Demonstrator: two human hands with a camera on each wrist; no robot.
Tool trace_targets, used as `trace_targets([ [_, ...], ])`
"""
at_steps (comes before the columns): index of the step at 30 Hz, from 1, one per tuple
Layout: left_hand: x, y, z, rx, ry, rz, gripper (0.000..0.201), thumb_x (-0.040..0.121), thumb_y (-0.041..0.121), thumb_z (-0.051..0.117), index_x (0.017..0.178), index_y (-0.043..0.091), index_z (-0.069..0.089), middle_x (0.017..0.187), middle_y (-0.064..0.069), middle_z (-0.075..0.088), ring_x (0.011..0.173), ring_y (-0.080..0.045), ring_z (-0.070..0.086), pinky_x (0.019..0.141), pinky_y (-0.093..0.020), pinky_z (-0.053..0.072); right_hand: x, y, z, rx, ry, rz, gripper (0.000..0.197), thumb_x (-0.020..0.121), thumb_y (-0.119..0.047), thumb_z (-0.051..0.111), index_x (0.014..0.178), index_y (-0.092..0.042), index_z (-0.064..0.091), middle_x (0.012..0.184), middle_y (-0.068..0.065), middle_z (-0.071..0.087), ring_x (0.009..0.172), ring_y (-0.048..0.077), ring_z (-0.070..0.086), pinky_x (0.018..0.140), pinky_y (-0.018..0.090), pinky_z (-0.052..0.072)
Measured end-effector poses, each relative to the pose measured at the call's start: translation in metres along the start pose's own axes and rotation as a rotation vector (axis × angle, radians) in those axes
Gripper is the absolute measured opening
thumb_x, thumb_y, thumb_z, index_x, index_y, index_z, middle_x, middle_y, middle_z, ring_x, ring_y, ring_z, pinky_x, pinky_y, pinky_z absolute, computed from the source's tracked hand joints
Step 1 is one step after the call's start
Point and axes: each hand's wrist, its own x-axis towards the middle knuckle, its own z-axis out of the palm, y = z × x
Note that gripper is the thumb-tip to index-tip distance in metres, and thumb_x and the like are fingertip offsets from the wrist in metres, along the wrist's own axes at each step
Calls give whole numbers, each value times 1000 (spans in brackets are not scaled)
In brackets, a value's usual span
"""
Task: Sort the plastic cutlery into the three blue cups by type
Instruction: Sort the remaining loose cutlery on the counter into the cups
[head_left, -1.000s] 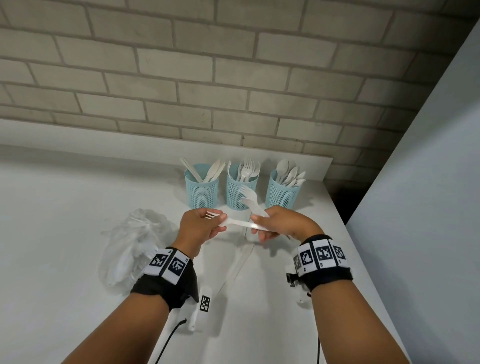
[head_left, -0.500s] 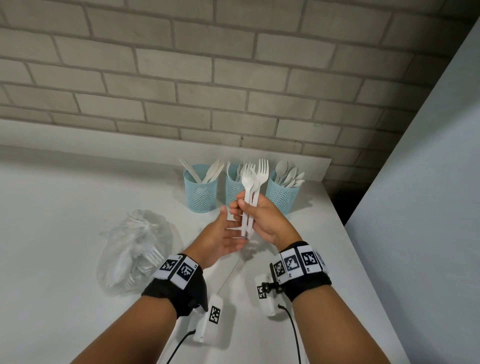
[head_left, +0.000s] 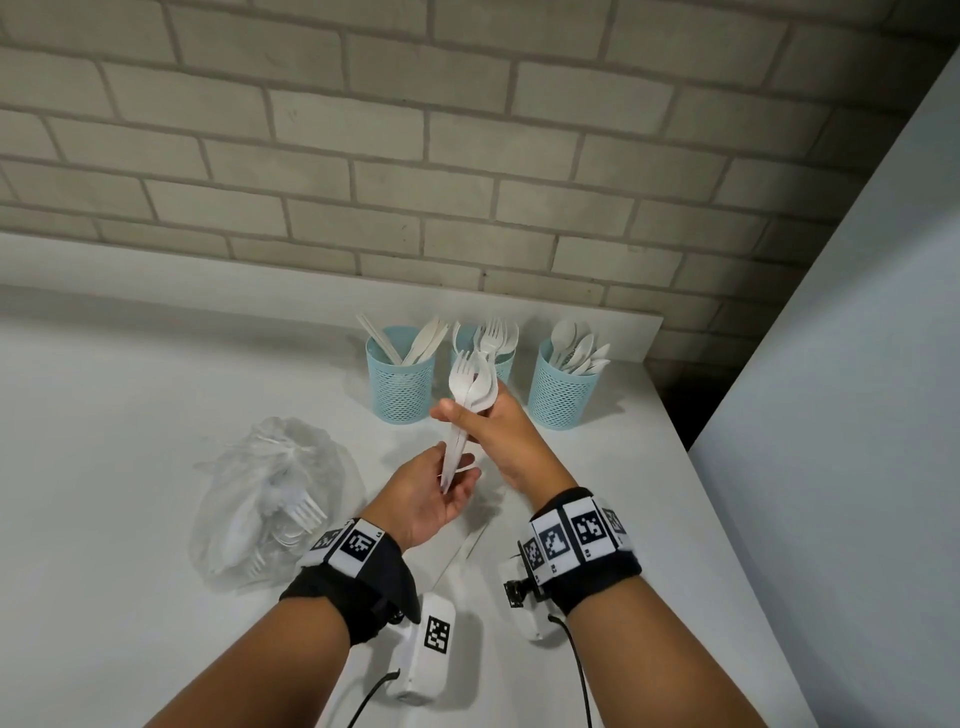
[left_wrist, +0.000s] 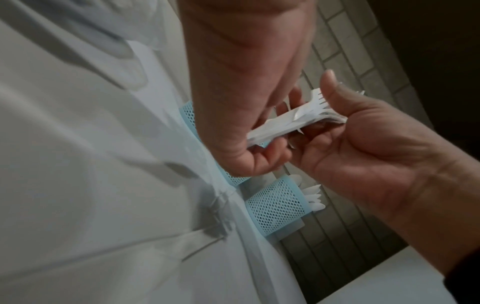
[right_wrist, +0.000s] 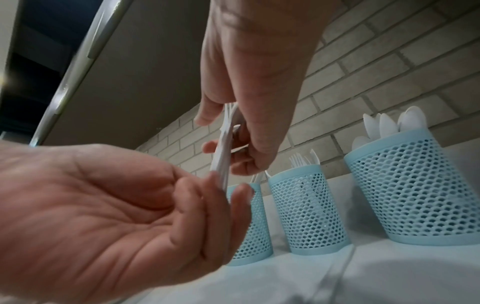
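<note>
My right hand (head_left: 470, 415) grips a small bundle of white plastic forks (head_left: 467, 382), tines up, just in front of the cups. Under the handle ends, my left hand (head_left: 457, 480) lies palm up with relaxed fingers touching them. Three blue mesh cups stand in a row by the wall: the left cup (head_left: 400, 384) holds knives, the middle cup (head_left: 503, 366) holds forks and is partly hidden behind the bundle, and the right cup (head_left: 558, 395) holds spoons. The right wrist view shows the forks (right_wrist: 223, 152) pinched by my right hand (right_wrist: 233, 144), their ends on my left fingertips (right_wrist: 215, 181).
A clear plastic bag (head_left: 270, 499) with more white cutlery lies on the white table (head_left: 130, 415) to the left of my hands. The brick wall (head_left: 467, 182) is right behind the cups. The table's right edge (head_left: 727, 519) runs close beside my right arm.
A second ago both hands held a fork crosswise. My right hand has since turned the forks upright, and my left hand has let go and opened under the handles.
</note>
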Motion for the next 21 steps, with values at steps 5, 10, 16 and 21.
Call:
trace_targets([
  [5, 5, -2, 0, 135, -15, 109, 39, 96, 46, 40, 93, 12, 58, 64, 0, 50, 44, -4, 37, 41, -12, 31, 3, 0, -9, 87, 84, 50, 21, 91, -7, 57, 112, -4, 54, 81, 8, 67, 69, 8, 67, 63, 19, 55],
  [10, 4, -3, -2, 367, -56, 262, 23, 96, 33, 48, 95, 11, 57, 69, 2, 43, 47, -4, 32, 44, -13, 28, 13, -9, -24, 3, 213, 114, 14, 90, -21, 61, 102, -17, 55, 89, 2, 68, 79, 13, 66, 64, 23, 53],
  [16, 9, 3, -5, 580, -22, 355, 24, 98, 32, 45, 95, 13, 59, 70, 3, 40, 45, -4, 29, 41, -13, 24, 25, -10, -36, -191, 312, 128, 13, 87, -24, 65, 79, -18, 57, 69, 1, 61, 46, 9, 47, 44, 19, 36],
  [21, 8, 7, -3, 619, 29, 411, 30, 97, 37, 44, 106, 12, 59, 78, 3, 48, 60, -9, 39, 54, -17, 35, 44, -30, -44, -223, 320, 101, 11, 92, -19, 58, 87, -10, 59, 65, 4, 61, 34, 3, 49, 37, 15, 40],
])
